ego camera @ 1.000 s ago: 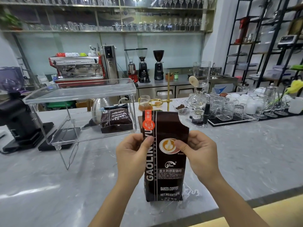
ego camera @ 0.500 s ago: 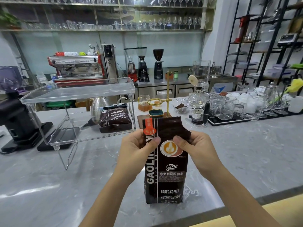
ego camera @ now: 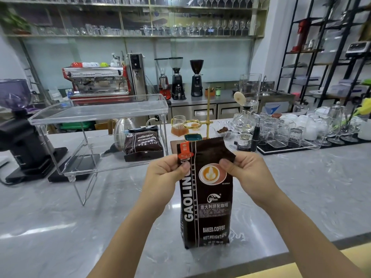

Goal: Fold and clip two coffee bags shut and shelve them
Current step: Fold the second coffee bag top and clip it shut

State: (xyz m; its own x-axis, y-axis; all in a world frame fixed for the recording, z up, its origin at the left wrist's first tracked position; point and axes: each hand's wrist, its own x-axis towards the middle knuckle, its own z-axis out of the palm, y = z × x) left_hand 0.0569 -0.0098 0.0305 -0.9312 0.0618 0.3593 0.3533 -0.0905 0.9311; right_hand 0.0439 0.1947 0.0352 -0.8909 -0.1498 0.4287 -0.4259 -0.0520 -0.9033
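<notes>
Two hands pinch upright coffee bag [ego camera: 206, 195] on the counter [ego camera: 301, 187]: left hand [ego camera: 163, 175], right hand [ego camera: 247, 173] at upper edges. Second bag [ego camera: 143, 143] lies on clear shelf [ego camera: 96, 113].

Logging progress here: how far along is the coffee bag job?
Done: one folded bag lies on the clear shelf. In hand: left hand and right hand pinch the upright second bag near its top. Left: folding, clipping, shelving it.
</notes>
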